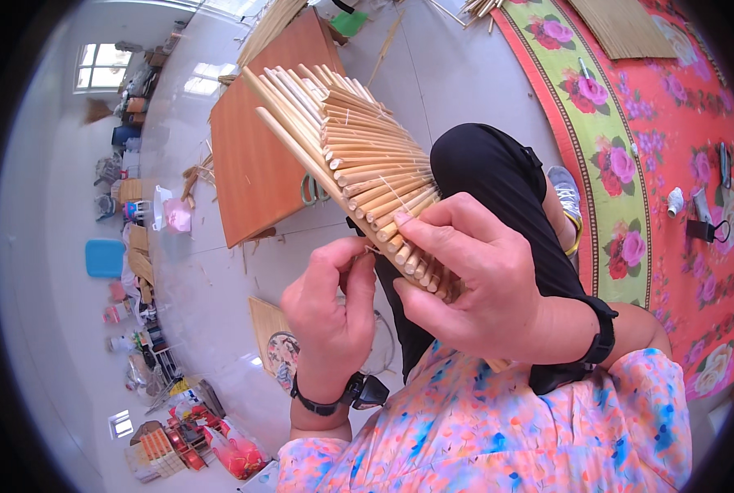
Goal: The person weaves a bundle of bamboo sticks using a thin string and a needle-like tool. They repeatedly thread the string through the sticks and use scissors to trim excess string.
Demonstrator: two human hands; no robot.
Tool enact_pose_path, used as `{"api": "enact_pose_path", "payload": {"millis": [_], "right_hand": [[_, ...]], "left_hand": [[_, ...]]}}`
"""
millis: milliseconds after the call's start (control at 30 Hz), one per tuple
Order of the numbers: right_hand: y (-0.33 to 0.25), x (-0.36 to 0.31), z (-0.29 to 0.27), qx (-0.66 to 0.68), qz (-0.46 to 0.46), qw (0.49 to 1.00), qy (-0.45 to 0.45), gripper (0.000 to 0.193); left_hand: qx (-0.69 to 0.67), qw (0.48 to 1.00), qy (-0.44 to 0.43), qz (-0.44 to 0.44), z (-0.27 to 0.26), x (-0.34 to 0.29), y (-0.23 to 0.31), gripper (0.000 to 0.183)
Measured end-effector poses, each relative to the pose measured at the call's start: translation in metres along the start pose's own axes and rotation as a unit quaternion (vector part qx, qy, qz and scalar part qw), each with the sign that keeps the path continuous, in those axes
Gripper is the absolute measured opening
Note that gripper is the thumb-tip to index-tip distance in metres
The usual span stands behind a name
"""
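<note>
A mat of pale yellow reed stalks (pixel 375 156), fanned out and bound with thin thread, lies tilted over my lap. My right hand (pixel 486 275) is closed on its near end, with the thumb under the stalks and the fingers over the cut ends. Close beside the mat's left edge, my left hand (pixel 330 304) pinches a thin pale strand (pixel 372 249), probably the binding thread. Two longer stalks (pixel 289 140) run along that left edge and stick out past the others. Part of the mat is hidden behind my right hand.
Ahead to the left stands a brown wooden table (pixel 256 156), with green-handled scissors (pixel 311 191) at its edge. A red floral cloth (pixel 671 205) covers the right side, bearing another reed mat (pixel 625 29). A patterned stool (pixel 283 353) is low left. Household goods line the left wall.
</note>
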State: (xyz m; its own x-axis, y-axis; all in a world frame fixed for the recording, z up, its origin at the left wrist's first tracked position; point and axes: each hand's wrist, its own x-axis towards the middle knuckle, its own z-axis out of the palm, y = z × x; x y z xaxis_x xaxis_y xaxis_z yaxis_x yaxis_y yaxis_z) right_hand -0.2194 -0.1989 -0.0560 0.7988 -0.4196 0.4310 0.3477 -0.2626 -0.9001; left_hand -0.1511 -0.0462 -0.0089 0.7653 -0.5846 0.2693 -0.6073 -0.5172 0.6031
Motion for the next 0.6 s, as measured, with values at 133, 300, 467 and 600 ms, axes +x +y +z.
{"api": "enact_pose_path", "payload": {"millis": [133, 300, 467, 600], "right_hand": [[0.001, -0.001, 0.0, -0.002, -0.003, 1.0, 0.004, 0.041], [0.001, 0.002, -0.003, 0.003, 0.007, 1.0, 0.006, 0.041], [0.003, 0.001, -0.003, -0.006, -0.001, 1.0, -0.003, 0.049], [0.003, 0.003, -0.008, -0.022, -0.039, 0.999, -0.019, 0.048]], "left_hand": [[-0.022, 0.999, 0.005, -0.024, 0.0, -0.003, -0.001, 0.01], [-0.026, 0.999, -0.001, -0.043, 0.001, 0.001, 0.005, 0.007], [-0.004, 1.0, 0.001, -0.009, 0.002, 0.007, 0.005, 0.009], [-0.003, 1.0, -0.002, -0.003, 0.0, 0.008, 0.005, 0.01]]}}
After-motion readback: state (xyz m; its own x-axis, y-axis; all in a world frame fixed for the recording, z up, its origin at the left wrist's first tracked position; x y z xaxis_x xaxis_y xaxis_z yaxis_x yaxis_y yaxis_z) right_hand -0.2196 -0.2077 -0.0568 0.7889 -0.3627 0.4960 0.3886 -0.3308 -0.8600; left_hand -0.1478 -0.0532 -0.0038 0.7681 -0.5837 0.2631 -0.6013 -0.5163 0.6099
